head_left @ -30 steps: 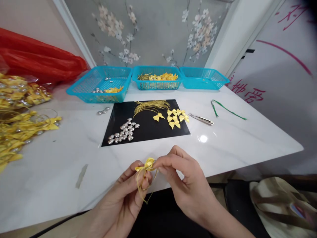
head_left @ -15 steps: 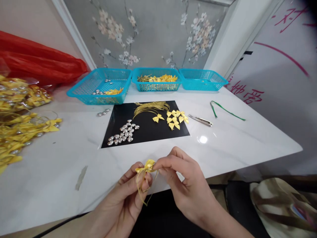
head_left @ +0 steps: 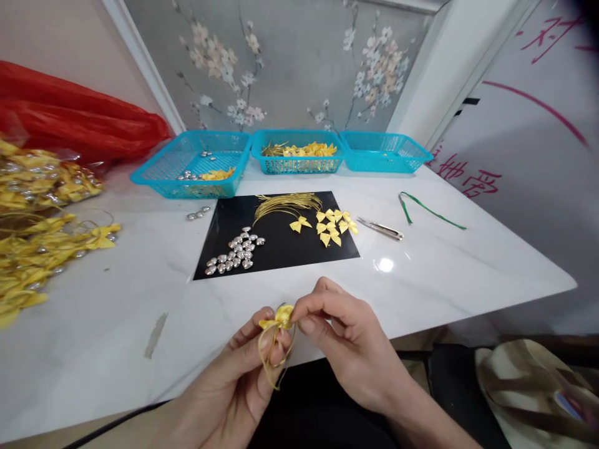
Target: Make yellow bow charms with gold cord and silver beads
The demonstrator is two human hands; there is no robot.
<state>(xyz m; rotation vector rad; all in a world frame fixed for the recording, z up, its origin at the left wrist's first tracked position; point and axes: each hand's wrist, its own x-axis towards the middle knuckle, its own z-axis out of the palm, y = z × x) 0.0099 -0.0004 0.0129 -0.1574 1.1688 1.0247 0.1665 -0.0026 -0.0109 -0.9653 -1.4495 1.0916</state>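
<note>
Both hands are at the near edge of the white worktop (head_left: 421,274), working one small yellow ribbon bow (head_left: 282,317). Left hand (head_left: 238,380): fingers closed on the bow from below and left, with a loop of gold cord (head_left: 274,358) hanging from the bow down across the palm. Right hand (head_left: 349,340): thumb and forefinger pinched narrow on the bow's right side, other fingers curled under. The bow sits between the two sets of fingertips, just above the worktop edge, well apart from the stock farther back. Behind the hands lies a black mat (head_left: 276,246) carrying a cluster of silver heart beads (head_left: 235,251) on its left, a bundle of gold cords (head_left: 285,202) at its top, and loose yellow bows (head_left: 333,225) on its right. Just right of the mat, small tweezers or snips (head_left: 380,228); which, cannot tell. Farther right, a green ribbon strip (head_left: 428,209). Three blue baskets (head_left: 374,159) stand in a row along the back wall; the middle one holds yellow bows. A heap of finished yellow pieces (head_left: 42,249) lies at far left, a red bag (head_left: 79,121) behind it.
</note>
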